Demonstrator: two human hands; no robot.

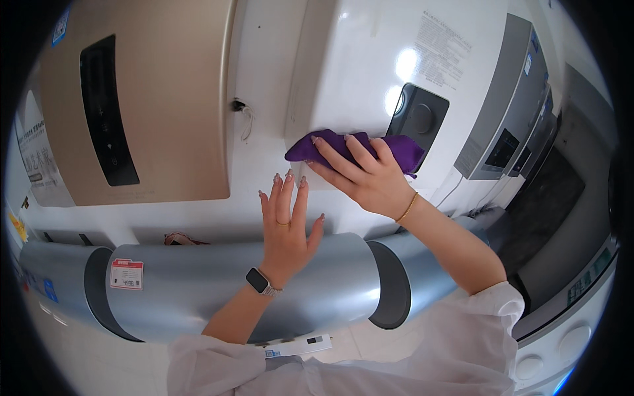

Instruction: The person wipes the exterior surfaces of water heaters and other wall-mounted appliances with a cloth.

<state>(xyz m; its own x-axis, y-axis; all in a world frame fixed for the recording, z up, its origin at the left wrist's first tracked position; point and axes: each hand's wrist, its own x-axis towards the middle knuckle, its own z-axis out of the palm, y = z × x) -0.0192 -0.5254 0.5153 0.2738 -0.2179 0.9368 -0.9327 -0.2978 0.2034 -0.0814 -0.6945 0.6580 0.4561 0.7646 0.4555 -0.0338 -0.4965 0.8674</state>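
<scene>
My right hand (374, 175) presses a bunched purple cloth (346, 146) against the lower part of a glossy white wall-mounted appliance (366, 59). The cloth overlaps the lower edge of the dark display panel (421, 114) on its front. My left hand (290, 227) is raised to the left of the cloth, fingers spread, holding nothing. Its wrist, wearing a smartwatch (257, 280), is over a long blue-grey metallic cylinder (198, 287). Whether the left fingertips touch anything cannot be told.
A gold-coloured appliance (168, 109) with a black control strip (106, 114) hangs at left. Grey appliances (500, 99) hang at right. A price tag (127, 274) is on the cylinder, and another cylinder (426, 262) adjoins it at right. A thin white cord (246, 123) hangs from a wall hole.
</scene>
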